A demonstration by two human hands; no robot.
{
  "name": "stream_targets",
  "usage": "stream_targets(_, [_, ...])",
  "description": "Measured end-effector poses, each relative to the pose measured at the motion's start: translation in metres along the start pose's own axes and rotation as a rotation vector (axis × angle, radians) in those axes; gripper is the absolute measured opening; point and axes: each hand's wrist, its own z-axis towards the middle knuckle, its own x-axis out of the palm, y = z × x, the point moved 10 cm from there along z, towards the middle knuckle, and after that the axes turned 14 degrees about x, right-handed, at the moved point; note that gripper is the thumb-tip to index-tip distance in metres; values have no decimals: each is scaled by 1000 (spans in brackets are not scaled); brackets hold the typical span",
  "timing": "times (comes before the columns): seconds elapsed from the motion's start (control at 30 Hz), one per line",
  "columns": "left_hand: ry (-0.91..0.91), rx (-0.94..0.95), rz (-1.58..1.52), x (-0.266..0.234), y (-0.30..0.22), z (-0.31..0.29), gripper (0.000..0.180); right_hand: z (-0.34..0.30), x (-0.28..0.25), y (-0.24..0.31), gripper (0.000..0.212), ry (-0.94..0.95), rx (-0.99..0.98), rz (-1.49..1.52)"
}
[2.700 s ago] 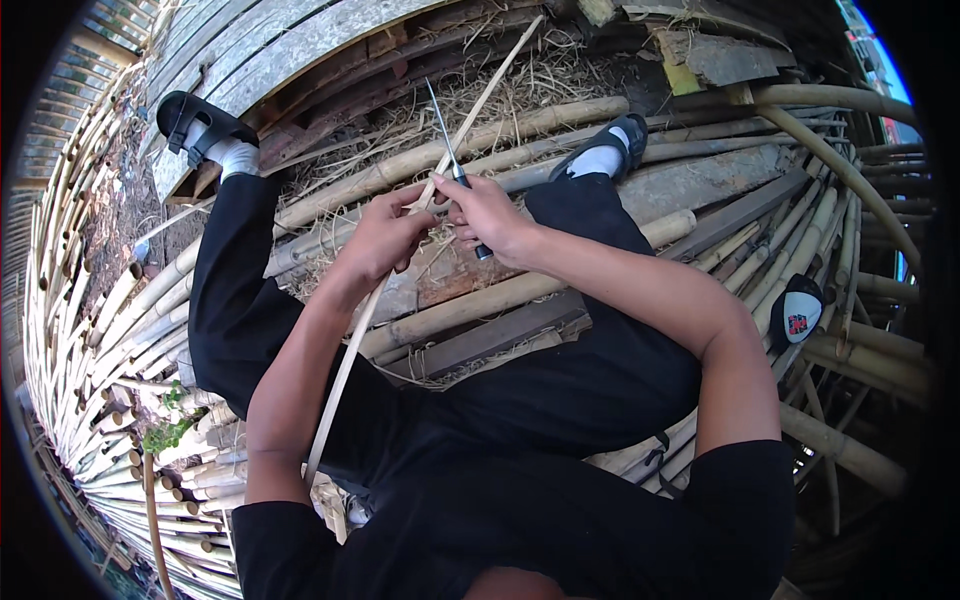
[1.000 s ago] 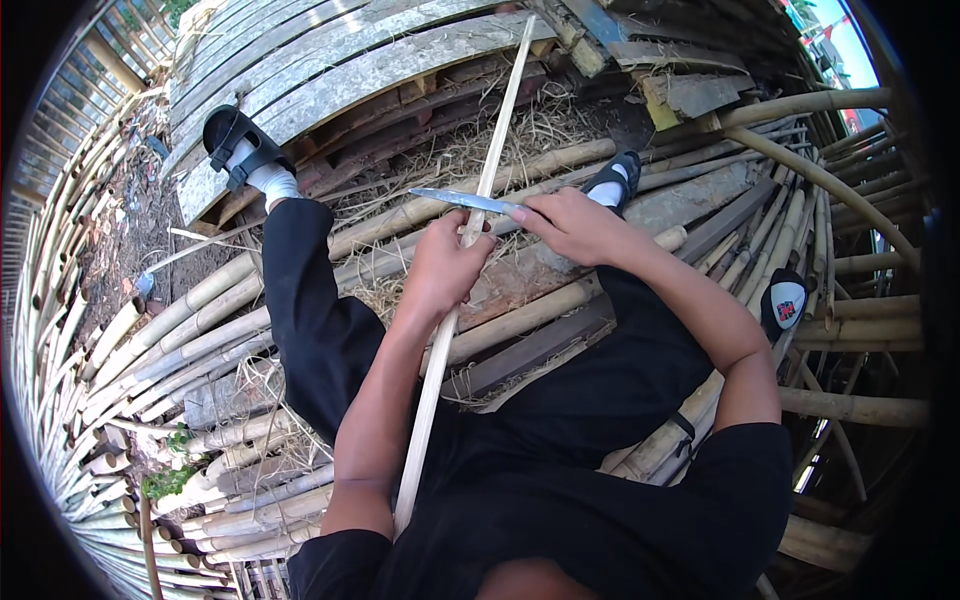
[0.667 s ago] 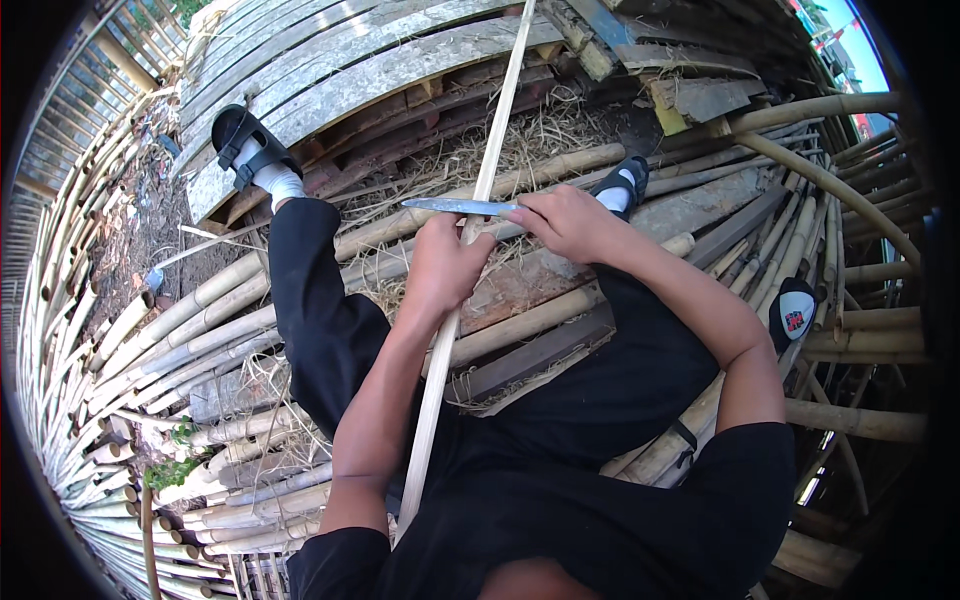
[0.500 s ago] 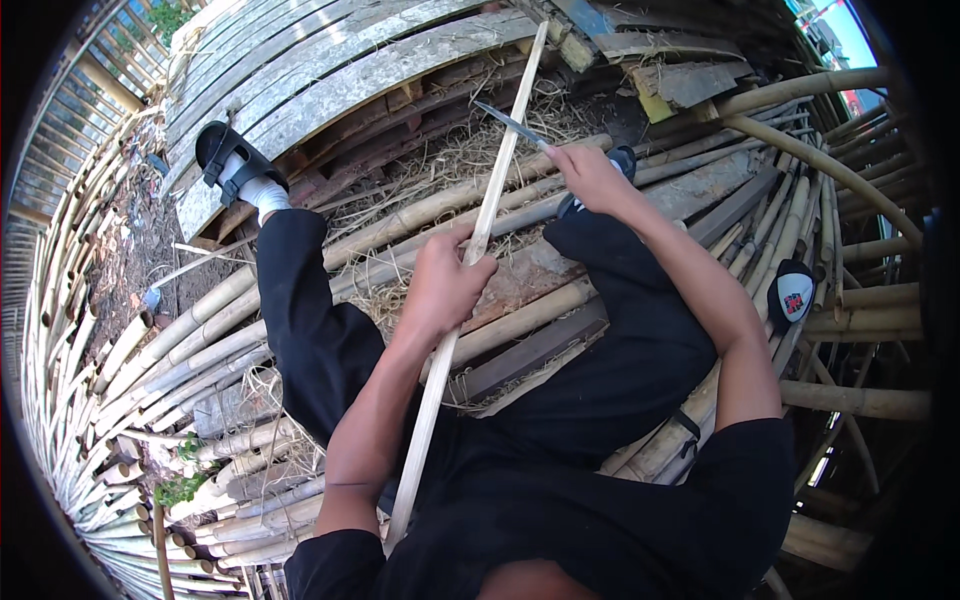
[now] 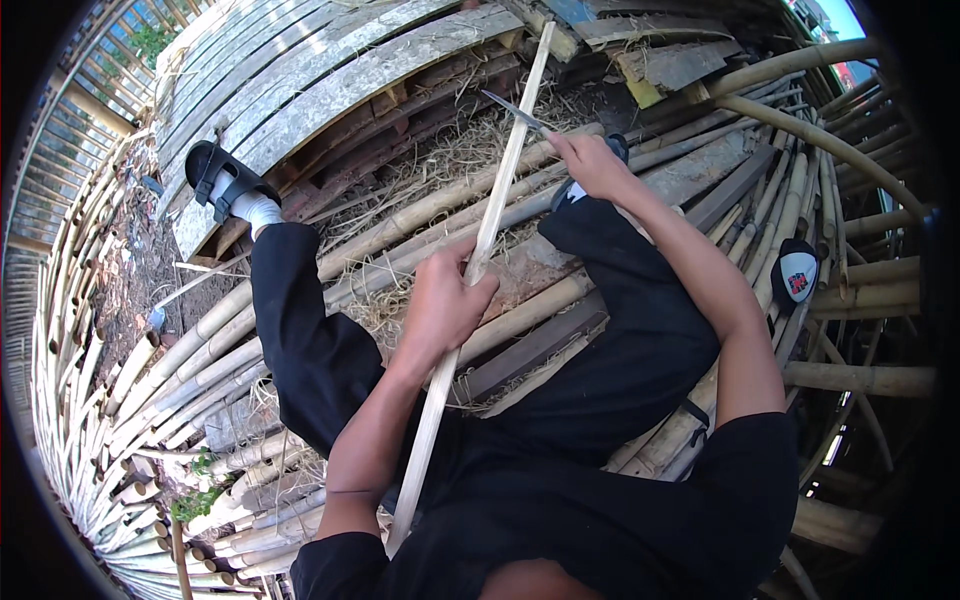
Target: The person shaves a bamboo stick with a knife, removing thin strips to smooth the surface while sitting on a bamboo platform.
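Note:
A long, pale split-bamboo strip (image 5: 507,165) runs slantwise from beside my left upper arm to the far wooden boards. My left hand (image 5: 448,305) is closed around its middle, thumb toward the right. In my right hand (image 5: 597,166) is a knife (image 5: 512,108), its handle mostly hidden by the fingers. The thin blade points left and lies across the strip near its far end; whether the edge bites into the wood I cannot tell.
Stacked bamboo poles (image 5: 420,215) lie between my legs and spread left. Beyond them stands a weathered slatted wooden platform (image 5: 350,65), with shavings (image 5: 440,140) below its edge. A black-and-white cap (image 5: 795,277) rests at the right, by a bamboo frame (image 5: 860,378).
The view has shifted slightly. My right hand and the knife sit a little farther up and right, still across the strip. My left hand keeps its grip at about the same place.

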Motion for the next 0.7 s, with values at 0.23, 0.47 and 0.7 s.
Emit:
stream_targets(0.23, [-107, 33, -34, -16, 8, 0, 45, -41, 23, 54, 53, 193, -233, 114])
stream_targets(0.47, [-25, 13, -15, -6, -6, -7, 43, 13, 15, -12, 65, 40, -12, -42])
stream_targets(0.7, [54, 35, 0, 5, 5, -13, 48, 9, 25, -26, 65, 121, -3, 7])
